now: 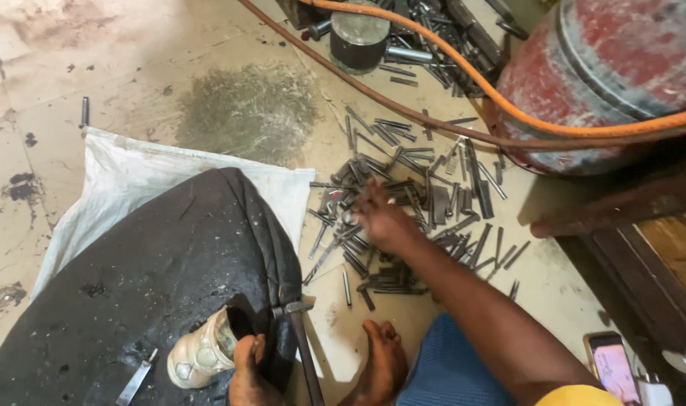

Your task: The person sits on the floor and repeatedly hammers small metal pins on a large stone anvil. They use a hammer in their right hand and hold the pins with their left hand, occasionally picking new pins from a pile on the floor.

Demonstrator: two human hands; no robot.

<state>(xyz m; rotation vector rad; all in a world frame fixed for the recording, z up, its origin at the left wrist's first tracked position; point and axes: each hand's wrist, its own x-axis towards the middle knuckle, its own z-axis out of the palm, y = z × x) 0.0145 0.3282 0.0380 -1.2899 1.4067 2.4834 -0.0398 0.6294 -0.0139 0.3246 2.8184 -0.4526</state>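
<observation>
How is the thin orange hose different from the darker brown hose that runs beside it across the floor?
The thin orange hose is bright and clean in colour; the brown hose is dull and dark. The orange one runs higher in the picture and crosses the face of the red metal cylinder, while the brown one lies on the tiled floor and passes under the cylinder's lower edge. Both are long, thin and gently curved, and run the same way past the pile of grey metal strips.

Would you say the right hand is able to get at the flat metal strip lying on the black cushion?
Probably yes. The right hand is out on the pile of metal rods, but the strip lies uncovered on the black cushion, with nothing between them.
</observation>
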